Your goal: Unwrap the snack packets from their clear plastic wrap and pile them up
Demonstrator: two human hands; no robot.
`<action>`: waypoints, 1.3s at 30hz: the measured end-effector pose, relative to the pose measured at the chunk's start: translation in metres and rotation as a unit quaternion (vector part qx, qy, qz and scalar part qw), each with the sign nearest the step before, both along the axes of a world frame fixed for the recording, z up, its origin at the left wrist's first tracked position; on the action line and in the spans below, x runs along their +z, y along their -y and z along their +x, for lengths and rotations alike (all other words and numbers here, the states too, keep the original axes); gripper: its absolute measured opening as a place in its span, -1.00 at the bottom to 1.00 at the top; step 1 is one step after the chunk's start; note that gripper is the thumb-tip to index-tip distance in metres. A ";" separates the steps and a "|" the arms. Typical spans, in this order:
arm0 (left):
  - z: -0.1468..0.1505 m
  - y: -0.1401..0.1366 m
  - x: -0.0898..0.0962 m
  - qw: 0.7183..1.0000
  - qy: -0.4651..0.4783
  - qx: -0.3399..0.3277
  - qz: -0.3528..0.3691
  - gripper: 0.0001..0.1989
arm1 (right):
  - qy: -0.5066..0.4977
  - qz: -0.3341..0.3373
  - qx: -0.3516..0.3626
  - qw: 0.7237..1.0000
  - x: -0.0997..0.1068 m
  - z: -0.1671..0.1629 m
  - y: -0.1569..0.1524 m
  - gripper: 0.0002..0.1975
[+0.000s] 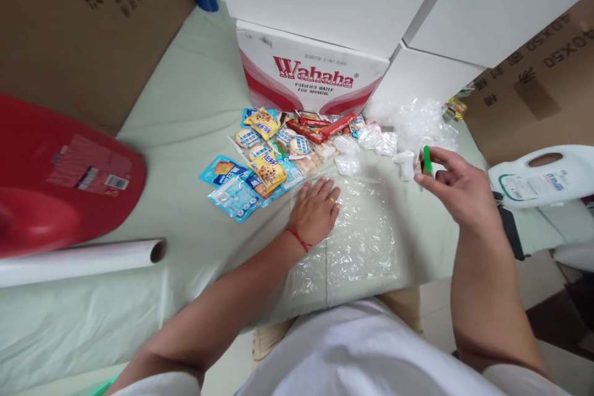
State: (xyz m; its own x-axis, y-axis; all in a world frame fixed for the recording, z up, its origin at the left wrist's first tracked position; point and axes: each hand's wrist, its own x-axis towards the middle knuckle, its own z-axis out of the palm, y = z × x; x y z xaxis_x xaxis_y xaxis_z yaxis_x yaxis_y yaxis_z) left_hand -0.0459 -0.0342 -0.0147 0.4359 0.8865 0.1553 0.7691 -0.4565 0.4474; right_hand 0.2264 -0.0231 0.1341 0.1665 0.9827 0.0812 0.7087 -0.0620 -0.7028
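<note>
My left hand (316,210) lies flat with its fingers stretched out, on the left part of a clear plastic sheet or bag (364,229) spread over the table. Raised at the right, my right hand (457,182) pinches a small green-edged item (426,161) between thumb and fingers; its exact kind is not clear. Just beyond my left fingertips is a pile of wrapped snacks, with yellow cookie packets (269,172), light-blue pouches (236,198) and red-wrapped bars (320,130). Crumpled small clear wrappers (347,164) lie between the pile and my right hand.
A Wahaba-style printed water carton (313,71) stands behind the snacks, with a heap of clear plastic (413,120) to its right. A red jug (69,179) and white roll (83,262) lie left. At right are a white bottle (547,176) and brown carton (533,93).
</note>
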 end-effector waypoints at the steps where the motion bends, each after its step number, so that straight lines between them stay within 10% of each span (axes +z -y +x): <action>1: 0.000 -0.001 0.001 1.000 0.003 0.000 -0.006 -0.53 | -0.009 -0.014 0.032 0.999 0.001 -0.008 0.012 -0.34; 8: -0.004 -0.010 0.005 0.992 0.094 0.032 -0.074 -0.46 | 0.114 -0.121 0.350 0.922 -0.042 -0.068 0.049 -0.42; 16: -0.006 -0.011 0.006 0.988 0.120 0.040 -0.083 -0.42 | 0.266 -0.158 0.358 0.881 -0.063 -0.102 0.037 -0.41; 27: -0.005 -0.012 0.002 0.983 0.152 0.062 -0.085 -0.39 | 0.229 -0.144 0.278 0.922 -0.069 -0.089 0.041 -0.52; 39: -0.005 -0.010 0.004 0.986 0.136 0.055 -0.079 -0.39 | 0.273 -0.149 0.324 0.893 -0.072 -0.097 0.038 -0.48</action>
